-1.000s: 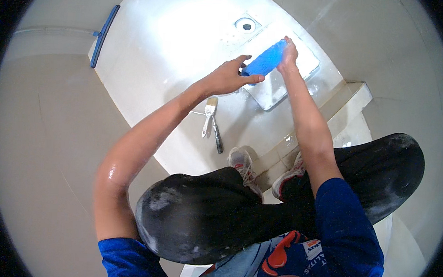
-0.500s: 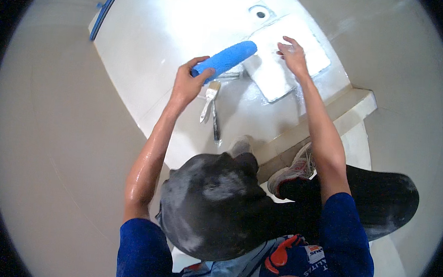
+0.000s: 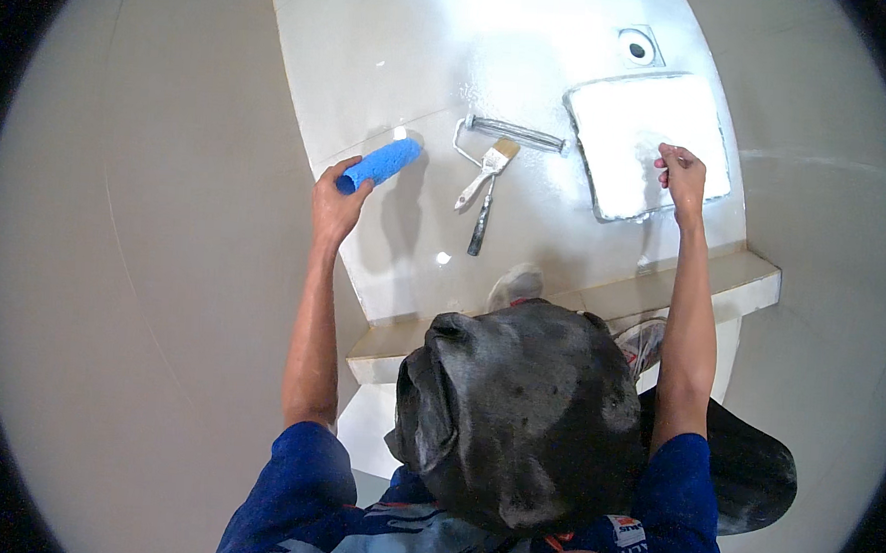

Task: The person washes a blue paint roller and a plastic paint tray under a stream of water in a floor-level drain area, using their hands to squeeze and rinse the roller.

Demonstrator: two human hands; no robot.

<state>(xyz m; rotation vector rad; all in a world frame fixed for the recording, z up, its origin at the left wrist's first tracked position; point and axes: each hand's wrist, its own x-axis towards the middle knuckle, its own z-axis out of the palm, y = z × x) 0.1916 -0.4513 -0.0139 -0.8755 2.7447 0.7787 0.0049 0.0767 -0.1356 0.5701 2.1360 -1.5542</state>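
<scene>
My left hand (image 3: 341,199) grips one end of a fuzzy blue paint roller sleeve (image 3: 384,163), held above the floor at the left. Over a white rectangular paint tray (image 3: 621,136) with a dark, smeared rim hangs my right hand (image 3: 683,179), its fingers curled in and nothing visible in them. Glare washes out the tray's inside. Between the hands lies a bare roller frame (image 3: 516,133) with a wire arm and dark handle. A paintbrush (image 3: 494,164) with a white handle and tan bristles rests across its wire.
A round drain (image 3: 637,47) is set in the glossy pale floor (image 3: 376,33) behind the tray. A low ledge (image 3: 734,277) crosses in front of my feet. Plain walls rise at left and right. My bent knee (image 3: 526,411) fills the lower middle.
My left hand has drawn the blue sleeve left and toward me, away from the tray and roller frame. The right hand's fingers have curled in. The whole view has shifted and turned.
</scene>
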